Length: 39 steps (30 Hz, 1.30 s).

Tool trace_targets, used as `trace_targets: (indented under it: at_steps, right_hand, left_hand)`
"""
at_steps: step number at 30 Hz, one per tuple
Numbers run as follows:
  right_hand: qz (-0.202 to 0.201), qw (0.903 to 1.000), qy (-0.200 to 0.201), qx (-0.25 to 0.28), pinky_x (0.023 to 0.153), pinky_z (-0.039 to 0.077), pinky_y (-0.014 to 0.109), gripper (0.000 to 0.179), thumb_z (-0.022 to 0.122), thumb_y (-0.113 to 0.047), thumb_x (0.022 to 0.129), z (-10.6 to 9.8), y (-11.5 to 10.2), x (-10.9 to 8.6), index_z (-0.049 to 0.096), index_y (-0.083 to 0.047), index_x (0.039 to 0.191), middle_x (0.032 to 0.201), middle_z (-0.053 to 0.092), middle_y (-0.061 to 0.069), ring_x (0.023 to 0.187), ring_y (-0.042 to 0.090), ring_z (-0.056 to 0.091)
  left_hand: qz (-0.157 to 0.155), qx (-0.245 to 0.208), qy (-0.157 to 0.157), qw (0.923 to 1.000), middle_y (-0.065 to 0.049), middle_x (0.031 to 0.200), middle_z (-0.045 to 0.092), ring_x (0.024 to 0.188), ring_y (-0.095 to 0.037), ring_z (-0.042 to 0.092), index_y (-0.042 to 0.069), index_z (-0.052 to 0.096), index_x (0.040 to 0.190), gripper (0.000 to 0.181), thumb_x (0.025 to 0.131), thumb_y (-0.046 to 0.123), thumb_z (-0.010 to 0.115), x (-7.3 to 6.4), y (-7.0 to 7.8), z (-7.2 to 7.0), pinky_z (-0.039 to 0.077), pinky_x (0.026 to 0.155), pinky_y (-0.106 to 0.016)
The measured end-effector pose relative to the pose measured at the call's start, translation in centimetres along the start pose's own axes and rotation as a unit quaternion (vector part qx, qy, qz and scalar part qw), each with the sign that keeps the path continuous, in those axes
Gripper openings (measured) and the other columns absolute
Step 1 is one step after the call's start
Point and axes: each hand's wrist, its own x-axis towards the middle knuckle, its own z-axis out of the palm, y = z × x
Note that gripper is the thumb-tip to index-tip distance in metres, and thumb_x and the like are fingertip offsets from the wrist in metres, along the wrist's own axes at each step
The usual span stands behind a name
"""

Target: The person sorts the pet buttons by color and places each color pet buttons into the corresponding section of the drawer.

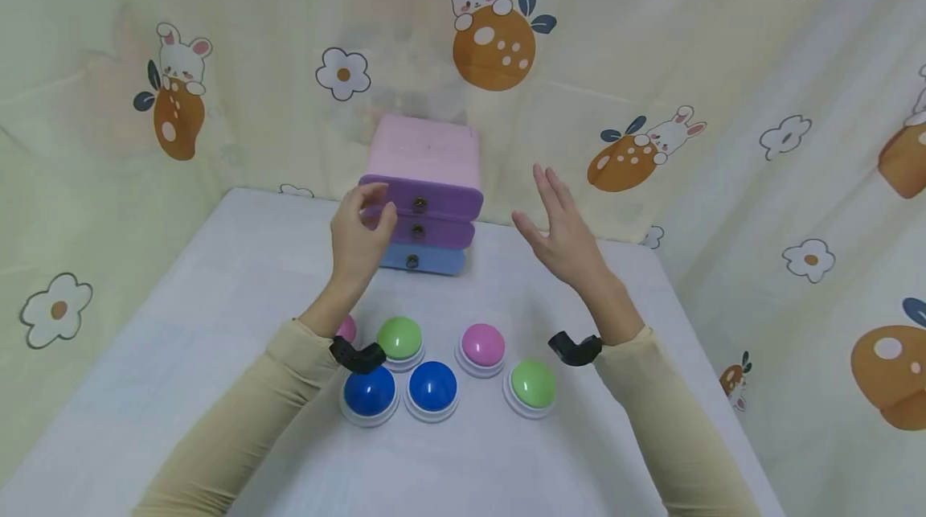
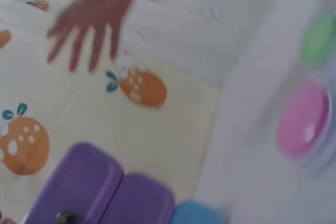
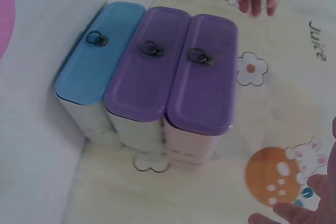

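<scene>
In the head view a small drawer cabinet (image 1: 427,149) with a pink top stands at the back of the table. Its upper drawer (image 1: 452,202) and middle drawer (image 1: 452,234) are purple, the lowest drawer (image 1: 441,261) blue, each with a ring pull. My left hand (image 1: 354,231) is raised over the cabinet's left side, fingers loosely bent, thumb apart, nothing in it; whether it touches the cabinet I cannot tell. My right hand (image 1: 564,244) is up in the air right of the cabinet, fingers straight, holding nothing. The left wrist view shows the right hand (image 2: 97,22) with fingers spread.
Several dome buttons on white bases lie nearer me: blue ones (image 1: 370,392), (image 1: 432,387) in front, green ones (image 1: 399,338), (image 1: 534,383), a pink one (image 1: 483,345), and another pink one (image 1: 348,329) partly behind my left wrist. A patterned curtain (image 1: 275,123) hangs behind the white table (image 1: 217,316).
</scene>
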Motion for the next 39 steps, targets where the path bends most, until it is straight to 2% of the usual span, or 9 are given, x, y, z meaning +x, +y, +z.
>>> trace_targets:
  at_steps: [1,3,7,10,14,17,25,31,39]
  right_hand:
    - [-0.002,0.9995,-0.001,0.031,0.111,0.024,0.062,0.075,0.041,-0.058,0.094,0.3,0.3,0.4,0.008,-0.026,0.154,0.161,0.011,0.006,0.146,0.034,0.018]
    - [-0.003,0.9965,-0.006,0.083,0.113,0.024,0.059,0.073,0.042,-0.055,0.095,1.0,1.0,1.2,0.013,-0.021,0.154,0.159,0.017,0.009,0.144,0.034,0.023]
    - [0.013,0.9836,-0.036,0.176,0.111,0.033,0.053,0.067,0.042,-0.048,0.098,2.4,2.4,2.8,0.019,-0.017,0.153,0.156,0.024,0.012,0.139,0.035,0.034]
    - [0.036,0.9718,-0.065,0.224,0.109,0.036,0.051,0.064,0.043,-0.045,0.099,3.5,3.0,3.8,0.021,-0.017,0.152,0.157,0.024,0.010,0.139,0.034,0.034]
    - [0.061,0.9594,-0.088,0.261,0.109,0.037,0.051,0.062,0.043,-0.044,0.099,5.0,3.5,5.2,0.023,-0.017,0.152,0.156,0.027,0.010,0.138,0.034,0.036]
    - [0.075,0.9523,-0.099,0.279,0.109,0.036,0.051,0.061,0.042,-0.042,0.100,5.9,3.4,6.2,0.023,-0.016,0.152,0.155,0.029,0.013,0.137,0.035,0.036]
    - [0.093,0.9469,-0.106,0.289,0.108,0.037,0.052,0.060,0.043,-0.039,0.100,7.5,2.9,7.6,0.024,-0.015,0.151,0.154,0.030,0.014,0.137,0.036,0.037]
    - [0.098,0.9473,-0.112,0.284,0.109,0.036,0.052,0.061,0.042,-0.041,0.100,8.1,3.2,8.1,0.022,-0.017,0.152,0.155,0.028,0.013,0.138,0.036,0.036]
    - [0.098,0.9468,-0.104,0.288,0.109,0.036,0.052,0.064,0.044,-0.046,0.098,8.1,3.9,9.0,0.024,-0.018,0.152,0.155,0.029,0.013,0.138,0.037,0.035]
  left_hand:
    - [-0.052,-0.054,0.010,0.9971,-0.010,0.112,0.061,0.105,-0.022,0.058,0.003,0.059,0.118,0.030,0.090,0.012,0.060,-0.1,-0.2,0.5,0.051,0.089,-0.033]
    - [-0.165,-0.156,0.026,0.9736,-0.007,0.107,0.061,0.097,-0.016,0.058,0.002,0.058,0.117,0.027,0.091,0.011,0.059,-0.1,-0.4,1.5,0.050,0.085,-0.026]
    - [-0.343,-0.282,0.050,0.8946,-0.005,0.106,0.059,0.083,-0.009,0.058,0.003,0.055,0.124,0.031,0.094,0.010,0.056,0.3,-0.9,3.4,0.051,0.078,-0.018]
    - [-0.401,-0.335,0.064,0.8502,-0.007,0.108,0.058,0.080,-0.007,0.057,0.004,0.052,0.129,0.035,0.094,0.008,0.055,0.5,-1.5,4.8,0.051,0.075,-0.016]
    - [-0.422,-0.383,0.097,0.8156,-0.005,0.104,0.056,0.083,-0.009,0.055,0.004,0.051,0.130,0.038,0.092,0.005,0.057,0.4,-2.0,6.5,0.050,0.077,-0.016]
    - [-0.419,-0.396,0.122,0.8078,-0.002,0.100,0.056,0.085,-0.012,0.056,0.003,0.053,0.129,0.038,0.091,0.005,0.059,0.3,-2.1,7.5,0.050,0.082,-0.020]
    - [-0.405,-0.403,0.157,0.8060,-0.003,0.098,0.057,0.086,-0.013,0.058,0.001,0.055,0.110,0.022,0.090,0.006,0.063,0.5,-2.6,9.0,0.049,0.094,-0.030]
    - [-0.401,-0.416,0.169,0.7988,-0.003,0.091,0.060,0.073,-0.008,0.063,0.007,0.052,0.092,0.013,0.088,0.005,0.065,0.8,-2.6,9.5,0.051,0.090,-0.027]
    - [-0.400,-0.422,0.160,0.7981,-0.002,0.084,0.062,0.069,-0.007,0.062,0.008,0.054,0.090,0.010,0.089,0.005,0.064,1.1,-2.3,9.8,0.050,0.095,-0.032]
